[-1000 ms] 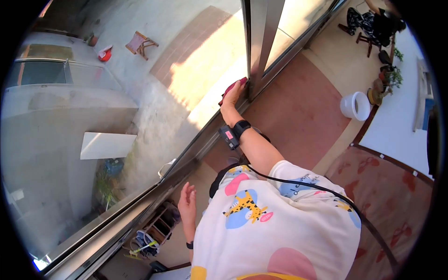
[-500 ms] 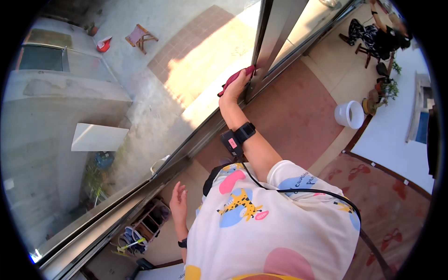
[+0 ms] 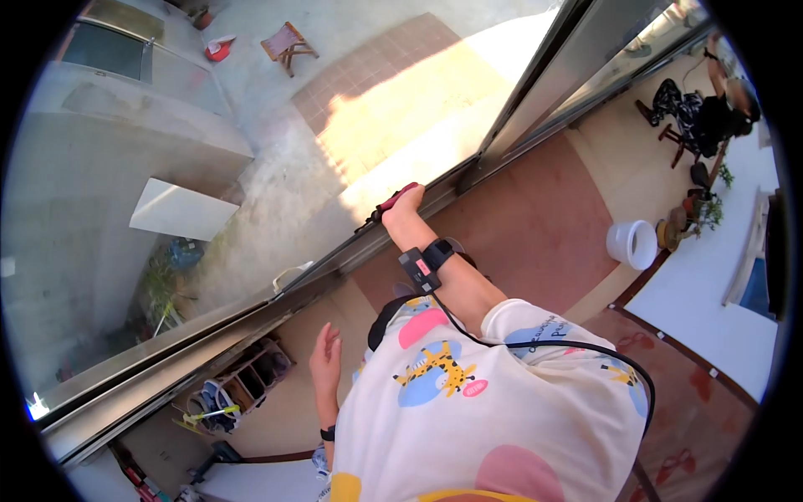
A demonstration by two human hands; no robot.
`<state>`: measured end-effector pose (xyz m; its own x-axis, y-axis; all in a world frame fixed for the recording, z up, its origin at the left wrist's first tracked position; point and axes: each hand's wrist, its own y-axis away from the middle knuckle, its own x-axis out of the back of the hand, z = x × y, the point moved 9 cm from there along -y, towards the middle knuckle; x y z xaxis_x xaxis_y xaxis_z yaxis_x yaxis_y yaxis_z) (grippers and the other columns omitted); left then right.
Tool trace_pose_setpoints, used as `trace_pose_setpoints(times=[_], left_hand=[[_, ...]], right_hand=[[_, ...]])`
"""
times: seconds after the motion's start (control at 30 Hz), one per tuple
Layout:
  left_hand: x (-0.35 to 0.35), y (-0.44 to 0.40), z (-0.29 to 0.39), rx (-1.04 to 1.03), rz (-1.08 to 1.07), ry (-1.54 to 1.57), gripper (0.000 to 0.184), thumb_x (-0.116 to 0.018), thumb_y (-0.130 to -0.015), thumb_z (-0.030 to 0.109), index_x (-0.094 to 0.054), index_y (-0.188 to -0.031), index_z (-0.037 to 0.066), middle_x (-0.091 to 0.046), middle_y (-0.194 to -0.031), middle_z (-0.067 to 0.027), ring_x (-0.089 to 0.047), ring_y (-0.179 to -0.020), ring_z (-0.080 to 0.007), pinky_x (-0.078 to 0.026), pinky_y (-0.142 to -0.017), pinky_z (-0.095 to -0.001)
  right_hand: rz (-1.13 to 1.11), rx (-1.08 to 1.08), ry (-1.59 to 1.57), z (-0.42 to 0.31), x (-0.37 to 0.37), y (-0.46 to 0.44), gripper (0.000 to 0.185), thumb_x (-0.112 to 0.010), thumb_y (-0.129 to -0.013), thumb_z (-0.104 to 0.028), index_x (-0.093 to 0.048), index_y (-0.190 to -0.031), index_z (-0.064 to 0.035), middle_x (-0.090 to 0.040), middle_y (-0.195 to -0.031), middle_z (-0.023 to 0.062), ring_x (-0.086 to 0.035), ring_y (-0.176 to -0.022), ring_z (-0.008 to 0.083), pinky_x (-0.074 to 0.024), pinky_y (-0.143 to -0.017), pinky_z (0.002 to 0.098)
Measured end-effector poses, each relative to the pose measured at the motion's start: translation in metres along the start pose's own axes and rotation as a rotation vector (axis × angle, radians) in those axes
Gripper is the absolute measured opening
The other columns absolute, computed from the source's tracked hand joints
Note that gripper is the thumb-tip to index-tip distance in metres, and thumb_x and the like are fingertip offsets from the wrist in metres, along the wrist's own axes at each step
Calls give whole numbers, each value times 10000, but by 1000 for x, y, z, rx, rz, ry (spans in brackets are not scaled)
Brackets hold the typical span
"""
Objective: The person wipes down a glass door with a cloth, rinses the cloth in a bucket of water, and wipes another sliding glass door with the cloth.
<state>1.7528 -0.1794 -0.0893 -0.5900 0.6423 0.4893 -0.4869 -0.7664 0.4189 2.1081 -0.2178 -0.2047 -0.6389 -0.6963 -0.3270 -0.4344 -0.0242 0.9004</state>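
My right hand reaches forward and is closed on a dark red cloth, pressed against the glass close to the lower metal frame of a window or glass door. Part of the cloth is hidden behind my fingers. A dark strap and small black box sit on my right wrist, with a black cable running up the arm. My left hand hangs low beside my body, its fingers apart and nothing in it.
An upright metal post rises at the right of the pane. A white bucket and potted plants stand along the wall. A seated person is farther back. A rack stands lower left. Outside is a folding stool.
My right hand and the cloth have moved down and left, away from the upright post, along the lower frame. The view has shifted slightly; my left hand stays much the same.
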Motion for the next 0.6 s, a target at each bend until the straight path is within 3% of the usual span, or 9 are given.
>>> trace_pose_setpoints(times=[0.07, 0.1, 0.17, 0.2, 0.33, 0.37, 0.43, 0.5, 0.6], left_hand=[[0, 0, -7, -6, 8, 29, 404, -571, -902, 86, -494, -1297, 57, -645, -1083, -118, -617, -965, -153, -482, -829, -274], [2, 1, -9, 4, 4, 25, 406, -572, -901, 86, -494, -1298, 61, -646, -1082, -116, -616, -963, -152, -481, -829, -274], [0, -6, -10, -7, -9, 31, 408, -573, -900, 86, -495, -1300, 65, -647, -1081, -113, -616, -961, -150, -481, -830, -273], [-1, -4, -10, -4, -25, 18, 409, -574, -899, 85, -496, -1300, 68, -647, -1080, -110, -614, -961, -148, -480, -830, -271], [-6, -17, 1, -72, -91, -9, 406, -574, -901, 91, -497, -1299, 75, -644, -1089, -102, -610, -967, -147, -477, -832, -271], [-4, -20, 4, -79, -111, -36, 406, -574, -901, 91, -497, -1299, 75, -644, -1089, -102, -610, -967, -147, -477, -832, -271], [-6, -23, 15, -147, -114, -45, 405, -573, -905, 100, -494, -1302, 75, -637, -1102, -101, -608, -973, -149, -474, -839, -272], [-3, -25, 13, -150, -125, -45, 407, -572, -907, 104, -490, -1304, 76, -635, -1104, -101, -607, -979, -152, -473, -843, -274], [3, -25, 16, -141, -115, -77, 408, -571, -909, 109, -486, -1307, 76, -632, -1104, -102, -605, -986, -155, -471, -847, -276]], right_hand=[[-116, 173, -16, -37, -21, 24, 259, -347, -862, -272, -331, -623, -175, -364, -574, -11, -382, -538, 159, -334, -507, 302], [-166, 127, -30, -31, -20, 17, 237, -361, -908, -301, -512, -810, -146, -422, -673, 2, -414, -606, 155, -378, -553, 306], [-190, 553, -28, -98, -50, 97, 394, -372, -954, -363, -455, -1250, -115, -472, -857, 25, -452, -718, 150, -426, -634, 315], [-335, 549, 61, -102, -59, 108, 628, -381, -972, -408, -131, -1471, -122, -454, -1037, 34, -468, -818, 139, -445, -690, 307], [-563, 1414, 248, -139, -100, 243, 631, -399, -974, -294, -128, -1457, 8, -154, -1511, 189, -154, -1392, 291, -131, -1110, 390], [-615, 1908, 493, -122, -106, 308, 602, -422, -952, -232, -188, -1421, 64, -131, -1497, 258, -133, -1378, 413, -119, -1102, 475], [-688, 1989, 428, -111, -105, 331, 601, -501, -884, -257, -335, -1354, 79, -229, -1443, 319, -197, -1332, 485, -86, -1080, 552], [-774, 2072, 395, -89, -103, 368, 408, -544, -843, -289, -596, -1196, -93, -477, -1328, 217, -375, -1258, 446, -60, -1090, 546], [-854, 2172, 348, -75, -100, 373, 285, -555, -841, -309, -664, -1095, -239, -575, -1255, 46, -439, -1235, 336, -105, -1102, 529]])
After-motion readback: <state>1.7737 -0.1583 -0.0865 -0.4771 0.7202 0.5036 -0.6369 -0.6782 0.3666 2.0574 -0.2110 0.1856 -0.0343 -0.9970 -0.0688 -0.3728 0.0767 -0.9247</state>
